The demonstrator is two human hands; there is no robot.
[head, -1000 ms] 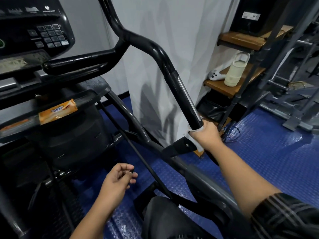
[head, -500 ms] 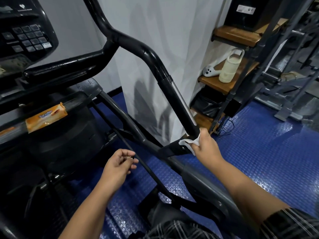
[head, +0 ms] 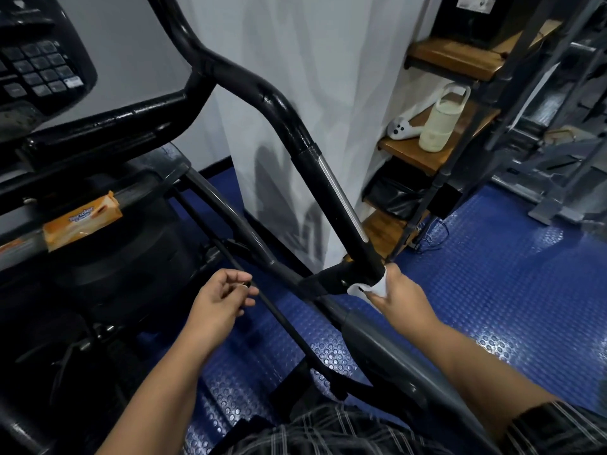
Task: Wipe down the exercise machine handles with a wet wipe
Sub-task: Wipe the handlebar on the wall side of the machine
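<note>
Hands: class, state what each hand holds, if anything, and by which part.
The right hand holds a white wet wipe, bunched in its fingers against the bottom end of the black handle. The left hand holds nothing visible; its fingers are loosely curled.

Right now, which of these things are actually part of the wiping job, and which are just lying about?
Part of the job:
- wet wipe, held in the right hand
- black machine handle
- left hand, empty

Lying about:
- orange snack packet on the machine
- cream bottle on the wooden shelf
- white controller beside the bottle
</note>
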